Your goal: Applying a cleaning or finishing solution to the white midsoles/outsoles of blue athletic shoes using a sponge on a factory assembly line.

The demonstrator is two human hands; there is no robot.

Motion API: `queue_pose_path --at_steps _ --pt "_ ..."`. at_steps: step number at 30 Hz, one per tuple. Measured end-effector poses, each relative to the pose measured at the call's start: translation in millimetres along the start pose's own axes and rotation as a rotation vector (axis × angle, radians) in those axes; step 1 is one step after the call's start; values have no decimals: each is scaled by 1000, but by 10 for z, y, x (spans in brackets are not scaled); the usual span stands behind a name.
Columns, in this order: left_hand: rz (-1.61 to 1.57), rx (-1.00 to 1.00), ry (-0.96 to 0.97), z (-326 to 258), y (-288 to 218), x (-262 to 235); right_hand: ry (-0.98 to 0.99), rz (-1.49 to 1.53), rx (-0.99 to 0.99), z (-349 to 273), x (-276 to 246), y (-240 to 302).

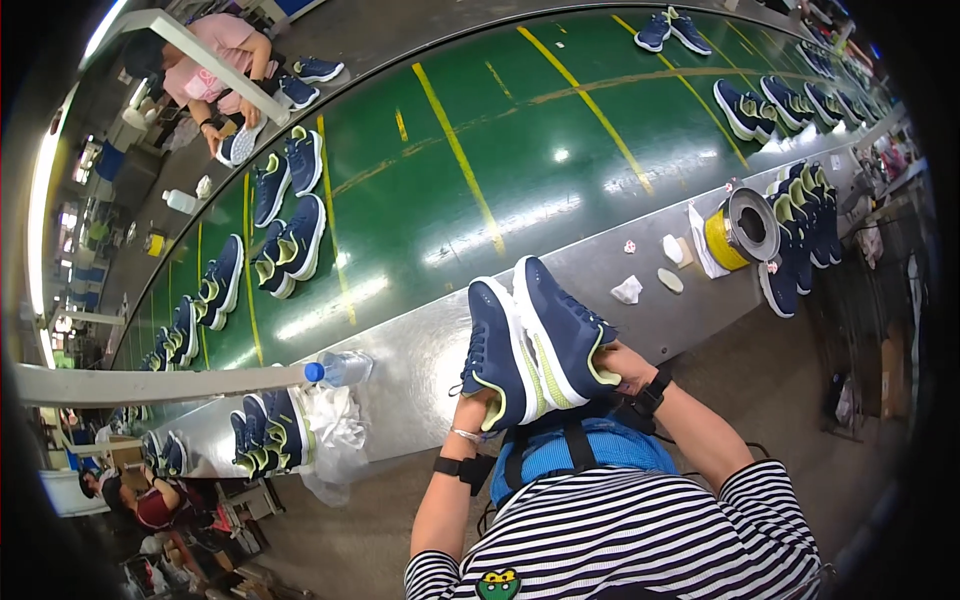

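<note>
Two navy sneakers with white soles and yellow-green lining stand side by side, toes pointing away from me, over the metal ledge [420, 360] of a green conveyor belt [480, 160]. My left hand [478, 412] grips the heel of the left sneaker [490, 350]. My right hand [622, 365] holds the heel of the right sneaker [560, 320]. Both wrists carry black straps.
Several pairs of navy sneakers [290, 240] lie on the belt. A plastic bottle [340, 368], a crumpled plastic bag [335, 425], more sneakers [270, 430], a yellow tape spool [735, 230] and small scraps sit on the ledge. Another person [215, 60] works across the belt.
</note>
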State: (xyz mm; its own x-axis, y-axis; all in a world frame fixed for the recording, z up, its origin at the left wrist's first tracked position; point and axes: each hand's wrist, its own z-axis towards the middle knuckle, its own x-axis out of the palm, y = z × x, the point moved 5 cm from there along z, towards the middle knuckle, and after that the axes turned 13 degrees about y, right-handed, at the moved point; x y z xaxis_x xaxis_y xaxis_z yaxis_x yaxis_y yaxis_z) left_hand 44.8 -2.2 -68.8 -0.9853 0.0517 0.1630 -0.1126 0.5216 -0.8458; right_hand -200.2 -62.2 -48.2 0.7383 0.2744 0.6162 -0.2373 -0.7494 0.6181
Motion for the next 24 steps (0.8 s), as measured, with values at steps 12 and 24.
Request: queue_pose_path --at_steps 12,24 --pt "-224 103 195 99 -344 28 22 -33 -166 -96 70 57" --pt "851 160 -24 -365 -1015 -361 -53 76 -2 5 66 233"
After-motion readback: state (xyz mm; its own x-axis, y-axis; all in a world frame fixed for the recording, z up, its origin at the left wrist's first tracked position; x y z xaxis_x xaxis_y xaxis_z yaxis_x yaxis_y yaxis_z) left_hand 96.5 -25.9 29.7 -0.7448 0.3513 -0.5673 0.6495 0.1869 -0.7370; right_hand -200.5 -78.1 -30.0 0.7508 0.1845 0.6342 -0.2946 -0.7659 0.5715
